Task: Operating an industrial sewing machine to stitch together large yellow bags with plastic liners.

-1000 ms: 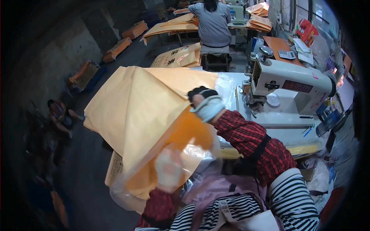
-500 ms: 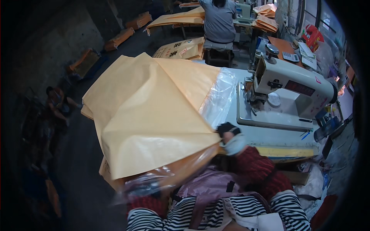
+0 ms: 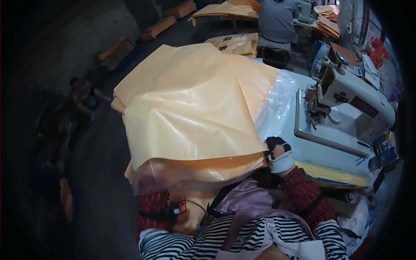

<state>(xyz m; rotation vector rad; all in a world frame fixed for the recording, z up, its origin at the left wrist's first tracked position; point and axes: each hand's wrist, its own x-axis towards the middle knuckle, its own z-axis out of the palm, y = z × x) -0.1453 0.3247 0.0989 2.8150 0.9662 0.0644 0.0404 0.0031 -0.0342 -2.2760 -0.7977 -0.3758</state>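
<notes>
A large orange-yellow woven sack (image 3: 190,125) lies over the table's left part, its mouth facing me. Inside its near edge shows a clear plastic liner (image 3: 190,182). My right hand (image 3: 277,151), in a dark glove with a pale cuff, is closed on the right corner of the sack's mouth. At the left end of the mouth, my left forearm (image 3: 152,203) in a red checked sleeve reaches up behind the clear plastic. The left hand is smeared and partly covered there, so its fingers do not show.
A white sewing machine (image 3: 355,95) stands on the pale table (image 3: 288,138) to the right. More sacks lie underneath the top one. A person in grey (image 3: 277,21) sits at another machine ahead; another person (image 3: 84,97) is low at the left.
The view has turned, shifting the scene rightward. The sack's mouth has opened wider, its near edge raised into a fold. My left arm has moved up behind the plastic; my right hand keeps its corner.
</notes>
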